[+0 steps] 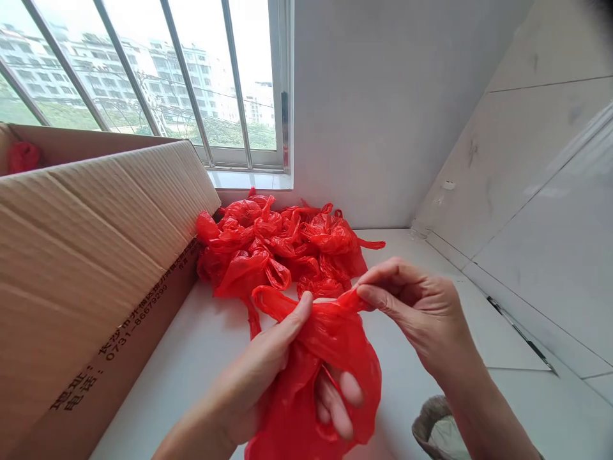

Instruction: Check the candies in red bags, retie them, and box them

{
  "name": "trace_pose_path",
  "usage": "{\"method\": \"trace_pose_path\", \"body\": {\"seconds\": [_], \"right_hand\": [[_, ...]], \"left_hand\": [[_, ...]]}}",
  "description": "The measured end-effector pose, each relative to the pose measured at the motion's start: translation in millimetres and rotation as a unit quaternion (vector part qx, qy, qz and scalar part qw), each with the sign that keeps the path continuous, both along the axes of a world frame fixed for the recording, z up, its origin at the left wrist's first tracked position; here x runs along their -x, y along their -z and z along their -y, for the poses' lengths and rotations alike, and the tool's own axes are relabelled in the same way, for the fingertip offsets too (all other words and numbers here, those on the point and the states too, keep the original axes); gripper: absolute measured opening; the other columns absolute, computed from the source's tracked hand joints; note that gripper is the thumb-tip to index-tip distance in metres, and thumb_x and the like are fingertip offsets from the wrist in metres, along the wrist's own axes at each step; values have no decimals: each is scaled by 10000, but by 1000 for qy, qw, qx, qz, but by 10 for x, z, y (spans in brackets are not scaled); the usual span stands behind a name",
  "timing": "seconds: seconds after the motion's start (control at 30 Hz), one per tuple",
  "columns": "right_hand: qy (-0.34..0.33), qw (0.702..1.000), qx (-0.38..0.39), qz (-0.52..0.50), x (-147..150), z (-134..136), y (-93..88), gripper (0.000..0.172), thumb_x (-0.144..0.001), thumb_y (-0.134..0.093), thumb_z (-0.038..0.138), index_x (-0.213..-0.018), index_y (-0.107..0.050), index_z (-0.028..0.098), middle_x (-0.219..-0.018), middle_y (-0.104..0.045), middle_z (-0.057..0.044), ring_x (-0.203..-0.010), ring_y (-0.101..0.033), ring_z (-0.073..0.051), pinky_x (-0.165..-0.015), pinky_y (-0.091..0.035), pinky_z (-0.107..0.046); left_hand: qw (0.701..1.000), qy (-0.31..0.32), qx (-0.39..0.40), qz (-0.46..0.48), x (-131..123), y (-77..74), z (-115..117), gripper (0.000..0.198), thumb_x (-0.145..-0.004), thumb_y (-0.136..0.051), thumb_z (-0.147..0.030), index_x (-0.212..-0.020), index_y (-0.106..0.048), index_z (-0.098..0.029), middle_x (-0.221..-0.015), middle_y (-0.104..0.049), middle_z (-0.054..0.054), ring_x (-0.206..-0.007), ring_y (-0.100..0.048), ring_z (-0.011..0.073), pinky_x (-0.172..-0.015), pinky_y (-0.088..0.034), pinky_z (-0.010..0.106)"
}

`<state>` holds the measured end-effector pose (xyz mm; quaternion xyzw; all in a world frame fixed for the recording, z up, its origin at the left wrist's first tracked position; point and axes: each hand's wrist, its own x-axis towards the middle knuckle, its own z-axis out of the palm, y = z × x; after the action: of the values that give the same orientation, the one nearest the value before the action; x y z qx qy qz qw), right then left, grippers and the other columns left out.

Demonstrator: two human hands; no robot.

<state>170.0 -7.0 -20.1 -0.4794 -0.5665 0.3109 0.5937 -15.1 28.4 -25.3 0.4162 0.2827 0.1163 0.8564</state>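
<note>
Between my two hands hangs a red plastic bag (335, 335), crumpled, with a handle loop sticking out at its upper left. My left hand (282, 358) grips the bag, thumb on top and the fingers curled behind and partly through it. At the bag's upper right corner, my right hand (412, 303) pinches a twisted bit of the plastic between thumb and fingertips. Just beyond lies a heap of red plastic bags (282, 239), crumpled together on the white tabletop (186, 358).
An open cardboard box (96, 236) with printed writing stands on the left, with a red bundle (23, 156) inside. Behind are a barred window (191, 83) and a wall. On the right are a clear bottle (438, 201), a pen (522, 335) and paper (502, 351).
</note>
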Motion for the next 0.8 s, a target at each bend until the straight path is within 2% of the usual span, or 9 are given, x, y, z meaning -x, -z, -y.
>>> {"method": "trace_pose_path", "body": {"seconds": [0.1, 0.23, 0.37, 0.4, 0.47, 0.53, 0.6, 0.7, 0.8], "right_hand": [[-2, 991, -113, 75, 117, 149, -63, 80, -881, -668, 161, -876, -680, 239, -821, -708, 34, -782, -677, -108, -702, -547, -192], [-157, 936, -166, 266, 169, 275, -126, 204, -929, -518, 45, -880, -666, 176, -872, -715, -23, -785, -663, -115, -708, -544, -208], [-150, 941, -171, 251, 98, 231, -128, 120, -916, -589, 100, -866, -653, 188, -831, -703, -8, -783, -629, -122, -739, -528, -232], [-134, 954, -163, 215, 73, 199, -119, 58, -894, -645, 149, -899, -653, 206, -855, -700, -2, -816, -630, -129, -767, -525, -239], [-123, 977, -102, 142, 34, 119, -89, 244, -840, -732, 250, -1067, -643, 251, -996, -690, -9, -964, -628, -161, -859, -514, -268], [-194, 976, 6, 95, 16, 33, -47, 531, -800, -771, 333, -1285, -558, 289, -1100, -664, -20, -1107, -592, -193, -949, -485, -306], [-295, 948, 96, 65, 17, -37, -3, 613, -802, -765, 356, -1357, -521, 272, -1024, -666, -15, -1072, -600, -193, -942, -478, -312], [-323, 933, 155, 36, 21, -71, 37, 449, -827, -742, 307, -1254, -619, 241, -870, -645, 10, -874, -599, -145, -825, -475, -268], [-293, 937, 192, -9, -2, -48, 44, 502, -827, -747, 294, -1299, -577, 295, -824, -613, 33, -775, -560, -108, -736, -455, -234]], "left_hand": [[996, -35, 36, 71, 11, 44, -53, 650, -973, -310, -613, -784, -694, -125, -610, -660, 82, -525, -610, 134, -575, -495, 207], [994, -76, -1, 81, 50, 57, -81, 233, -933, -577, -417, -1008, -663, -213, -595, -553, -21, -538, -491, 86, -584, -434, 169], [991, -57, -91, 77, 74, 24, -89, 87, -859, -688, -237, -875, -630, -174, -695, -560, -23, -521, -412, 45, -512, -340, 139], [990, -52, -102, 81, 80, 20, -92, 79, -851, -687, -207, -852, -619, -167, -715, -578, -17, -512, -413, 39, -493, -327, 136], [990, -31, -109, 89, 99, 19, -99, 88, -830, -685, -159, -844, -599, -169, -744, -606, -10, -498, -434, 35, -478, -332, 138], [989, 1, -123, 85, 130, 15, -101, 114, -824, -673, -141, -853, -572, -185, -711, -606, -19, -484, -463, 45, -481, -358, 148], [982, 35, -176, 62, 166, -9, -87, 109, -840, -644, -157, -837, -543, -198, -679, -586, -28, -489, -497, 65, -486, -377, 161], [930, -11, -367, -25, 187, -68, -36, 93, -875, -551, -160, -796, -525, -201, -670, -538, -34, -540, -480, 81, -513, -374, 171], [818, -147, -546, -107, 129, -63, 14, 153, -870, -524, -186, -722, -488, -195, -746, -522, -23, -572, -413, 82, -493, -324, 180]]}}
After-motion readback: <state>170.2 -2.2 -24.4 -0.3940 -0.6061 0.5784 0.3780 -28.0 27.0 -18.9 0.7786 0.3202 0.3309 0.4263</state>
